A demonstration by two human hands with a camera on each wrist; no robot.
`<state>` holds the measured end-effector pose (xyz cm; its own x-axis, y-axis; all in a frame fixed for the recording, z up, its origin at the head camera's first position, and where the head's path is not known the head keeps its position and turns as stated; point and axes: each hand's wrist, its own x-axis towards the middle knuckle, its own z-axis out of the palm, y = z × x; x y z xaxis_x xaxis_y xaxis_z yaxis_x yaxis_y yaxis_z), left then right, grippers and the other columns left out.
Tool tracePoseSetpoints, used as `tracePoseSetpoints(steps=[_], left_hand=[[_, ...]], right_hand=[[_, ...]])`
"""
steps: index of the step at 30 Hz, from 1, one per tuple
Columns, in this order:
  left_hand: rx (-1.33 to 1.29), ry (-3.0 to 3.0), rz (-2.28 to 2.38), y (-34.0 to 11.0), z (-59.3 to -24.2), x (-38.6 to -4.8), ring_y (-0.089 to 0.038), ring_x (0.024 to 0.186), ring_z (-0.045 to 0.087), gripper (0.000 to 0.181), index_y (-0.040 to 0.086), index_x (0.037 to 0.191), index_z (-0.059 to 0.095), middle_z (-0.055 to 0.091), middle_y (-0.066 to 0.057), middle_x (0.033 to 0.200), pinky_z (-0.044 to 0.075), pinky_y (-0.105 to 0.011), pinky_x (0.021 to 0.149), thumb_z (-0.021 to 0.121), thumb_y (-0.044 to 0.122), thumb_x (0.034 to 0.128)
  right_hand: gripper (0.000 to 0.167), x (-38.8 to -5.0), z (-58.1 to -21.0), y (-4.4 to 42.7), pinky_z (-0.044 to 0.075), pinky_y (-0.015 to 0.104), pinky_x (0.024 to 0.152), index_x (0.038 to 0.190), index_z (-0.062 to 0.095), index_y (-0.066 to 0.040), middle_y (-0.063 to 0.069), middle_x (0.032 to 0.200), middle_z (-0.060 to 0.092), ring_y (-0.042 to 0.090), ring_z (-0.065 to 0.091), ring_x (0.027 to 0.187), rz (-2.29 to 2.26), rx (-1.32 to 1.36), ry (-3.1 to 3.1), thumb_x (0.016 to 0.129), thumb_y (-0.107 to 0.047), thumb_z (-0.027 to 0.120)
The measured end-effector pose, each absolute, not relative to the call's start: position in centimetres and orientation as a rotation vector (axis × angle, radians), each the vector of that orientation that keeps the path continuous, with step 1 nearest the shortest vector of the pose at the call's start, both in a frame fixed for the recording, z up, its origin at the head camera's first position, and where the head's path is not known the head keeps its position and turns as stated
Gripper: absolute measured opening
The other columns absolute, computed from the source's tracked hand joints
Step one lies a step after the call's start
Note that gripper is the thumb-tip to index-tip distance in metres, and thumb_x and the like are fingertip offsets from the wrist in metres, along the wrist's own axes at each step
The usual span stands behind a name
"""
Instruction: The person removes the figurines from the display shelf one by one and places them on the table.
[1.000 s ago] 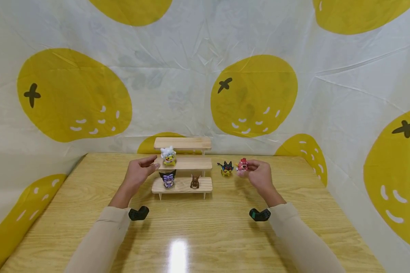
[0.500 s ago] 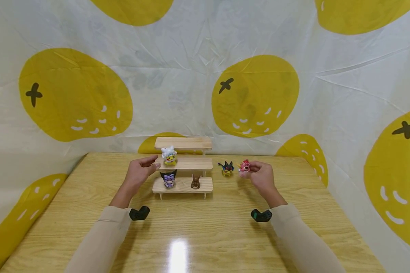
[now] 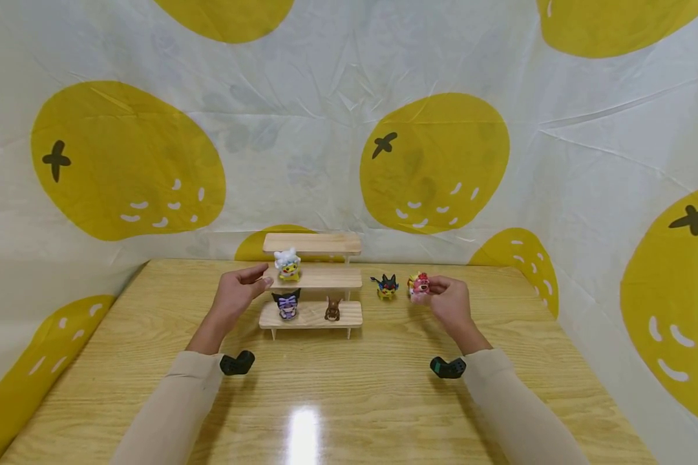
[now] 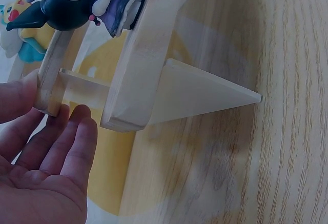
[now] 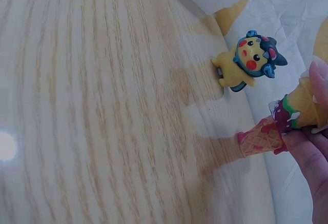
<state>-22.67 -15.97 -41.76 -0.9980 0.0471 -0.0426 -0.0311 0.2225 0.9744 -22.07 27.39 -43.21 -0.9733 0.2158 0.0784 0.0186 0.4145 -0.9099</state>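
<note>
My left hand [image 3: 236,290] is at the left end of a three-tier wooden display shelf [image 3: 326,279]. In the left wrist view its thumb lies on the middle board's end [image 4: 48,88] with fingers beneath, pinching it. My right hand [image 3: 449,303] pinches a pink figurine [image 3: 420,286] with a red top, right of the shelf. The right wrist view shows its waffle-cone parts [image 5: 261,139]; whether it touches the table I cannot tell. Beside it stands a yellow figurine with a dark eared hood [image 5: 251,60], untouched.
A white-hooded yellow figurine [image 3: 288,266] stands on the middle tier. The bottom tier bears a purple-and-black figurine [image 3: 287,305] and a small brown one [image 3: 332,309]. A patterned cloth [image 3: 302,129] hangs behind the wooden table [image 3: 349,387].
My right hand has shifted slightly to the right with the pink figurine, which has turned a little. My left hand keeps its place at the shelf.
</note>
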Motion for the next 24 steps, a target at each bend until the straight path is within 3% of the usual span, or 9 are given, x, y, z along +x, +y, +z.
tracePoseSetpoints(steps=[24], left_hand=[[-0.003,2.406,1.910,-15.75,-41.47,-22.57,-0.031,0.141,0.055,0.053,0.005,0.154,0.050,0.049,-0.016,0.159,0.055,-0.023,0.106,0.064,0.019,0.1050]], right_hand=[[0.045,-21.76,-44.11,28.05,0.057,0.010,0.068,0.121,0.072,0.011,0.028,0.114,0.076,0.000,0.067,0.082,1.567,-0.210,-2.488,0.081,-0.002,0.087]])
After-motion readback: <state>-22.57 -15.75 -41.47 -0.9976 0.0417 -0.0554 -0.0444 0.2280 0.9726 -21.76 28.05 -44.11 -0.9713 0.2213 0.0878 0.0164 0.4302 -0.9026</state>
